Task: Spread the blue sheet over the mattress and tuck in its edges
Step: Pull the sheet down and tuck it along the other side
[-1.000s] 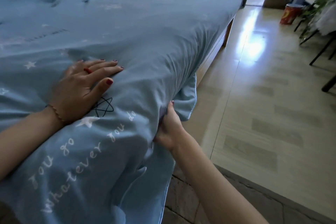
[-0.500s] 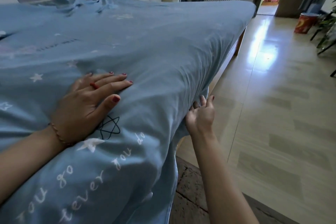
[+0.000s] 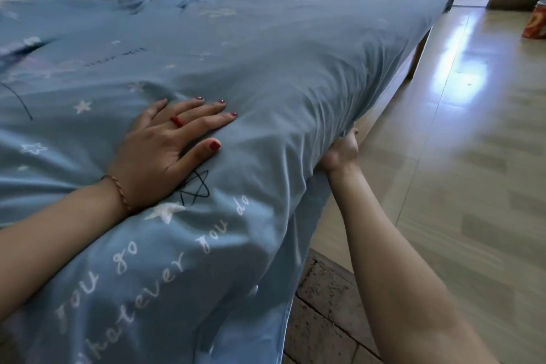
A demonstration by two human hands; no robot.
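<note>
sheet (image 3: 266,74): one, blue with stars and lettering, draped over the mattress, its near edge hanging loose down the mattress side
sheet handling: looks light, soft, limp; wrinkles easily and likely slides on the mattress, so pin the top and pull at the hem
where to hold: the hanging edge under the mattress side, just beside the right hand
mattress (image 3: 397,80): one, fully covered; likely heavy and springy
left hand (image 3: 165,151): flat, fingers straight, pressing the sheet on top of the mattress
right hand (image 3: 339,154): reaching under the mattress edge, fingers hidden, grip cannot tell
hands: two
</note>
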